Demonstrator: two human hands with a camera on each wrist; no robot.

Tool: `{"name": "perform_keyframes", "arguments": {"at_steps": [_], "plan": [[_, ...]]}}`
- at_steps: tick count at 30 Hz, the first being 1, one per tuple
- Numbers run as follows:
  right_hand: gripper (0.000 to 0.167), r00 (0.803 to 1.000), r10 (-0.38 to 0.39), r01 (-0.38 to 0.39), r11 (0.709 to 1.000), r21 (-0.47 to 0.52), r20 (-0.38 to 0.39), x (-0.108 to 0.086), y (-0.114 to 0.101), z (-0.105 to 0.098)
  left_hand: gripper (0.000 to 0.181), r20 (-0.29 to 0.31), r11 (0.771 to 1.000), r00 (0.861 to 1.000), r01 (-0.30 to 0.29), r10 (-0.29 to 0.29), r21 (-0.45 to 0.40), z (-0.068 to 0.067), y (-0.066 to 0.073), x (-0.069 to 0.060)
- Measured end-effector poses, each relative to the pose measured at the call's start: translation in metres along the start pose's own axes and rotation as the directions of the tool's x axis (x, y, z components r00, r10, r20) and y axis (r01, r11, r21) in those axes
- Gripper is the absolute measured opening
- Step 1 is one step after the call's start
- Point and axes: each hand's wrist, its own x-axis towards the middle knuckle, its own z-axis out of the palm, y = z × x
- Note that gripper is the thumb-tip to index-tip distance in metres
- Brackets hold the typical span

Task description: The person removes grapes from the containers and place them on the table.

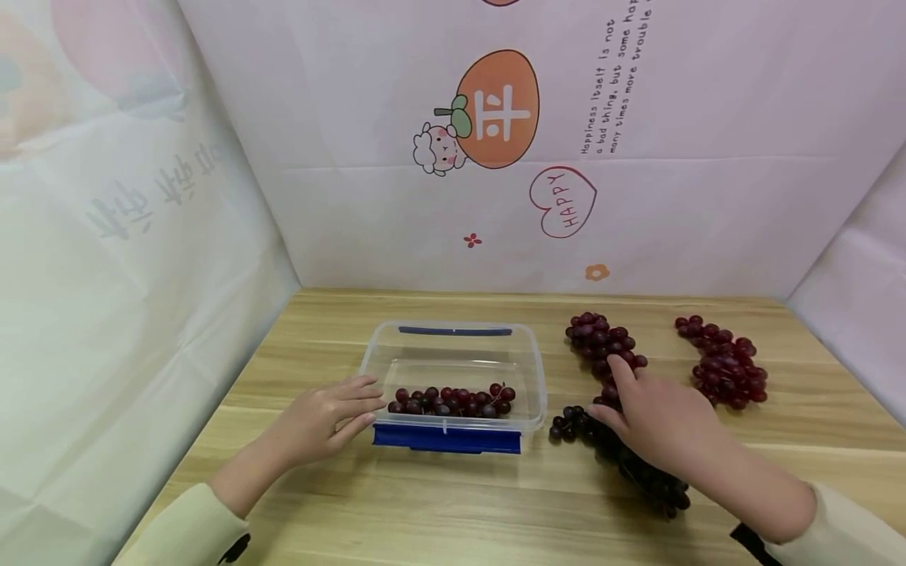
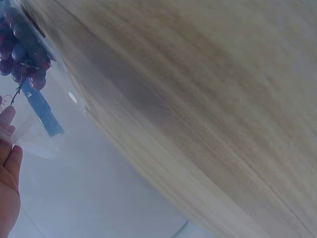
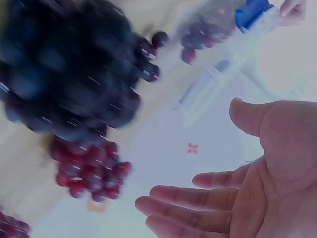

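A clear plastic box [image 1: 541, 377] with blue latches stands mid-table, and a bunch of dark red grapes [image 1: 453, 402] lies inside along its near side. My left hand [image 1: 333, 413] rests against the box's left wall, fingers extended. On the right, my right hand [image 1: 661, 417] hovers over a bunch of black grapes [image 1: 658, 479]; in the right wrist view its fingers are spread with nothing in the palm. Beyond that hand lies a red grape bunch [image 1: 598, 338], partly hidden by it. The black grapes [image 3: 69, 69] look blurred in the right wrist view.
Another red grape bunch [image 1: 729, 365] lies at the far right of the wooden table [image 1: 439, 511]. A printed white cloth [image 1: 368, 228] hangs behind the table, with more white cloth [image 1: 141, 314] along the left side.
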Motion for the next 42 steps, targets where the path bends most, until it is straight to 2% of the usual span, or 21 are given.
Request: {"name": "perform_keyframes", "arguments": {"at_steps": [11,16,20,23,28,33,37,42], "plan": [[0.068,0.99,-0.141,0.141,0.99,-0.014,-0.005,0.041,-0.044,-0.042,0.028,-0.004,1.0,1.0,0.0,0.0,0.0,0.001,0.0,0.0],[0.064,0.97,-0.24,0.24,0.971,-0.001,0.024,0.059,-0.065,-0.046,0.028,0.0,1.0,1.0,0.005,-0.005,0.008,0.001,0.0,0.0],[0.062,0.954,-0.281,0.281,0.96,0.016,0.102,0.075,-0.079,-0.041,0.029,0.001,1.0,1.0,0.004,-0.004,0.015,0.001,0.0,0.0],[0.066,0.936,-0.297,0.296,0.955,0.032,0.192,0.086,-0.089,-0.033,0.029,-0.003,1.0,1.0,0.002,-0.002,0.018,0.0,0.001,0.0],[0.067,0.898,-0.296,0.274,0.955,0.114,0.325,0.101,-0.104,-0.019,0.028,-0.005,1.0,1.0,0.003,-0.002,0.017,0.0,0.001,0.001],[0.068,0.862,-0.324,0.266,0.944,0.197,0.389,0.111,-0.117,-0.007,0.028,-0.002,1.0,1.0,0.005,-0.005,0.016,0.0,0.002,0.001],[0.069,0.829,-0.336,0.271,0.94,0.205,0.446,0.119,-0.125,0.002,0.028,-0.003,1.0,1.0,0.004,-0.004,0.013,0.0,0.001,0.001],[0.069,0.791,-0.365,0.316,0.931,0.182,0.491,0.128,-0.131,0.011,0.026,-0.008,1.0,1.0,-0.002,0.002,0.007,0.001,0.0,0.001]]}}
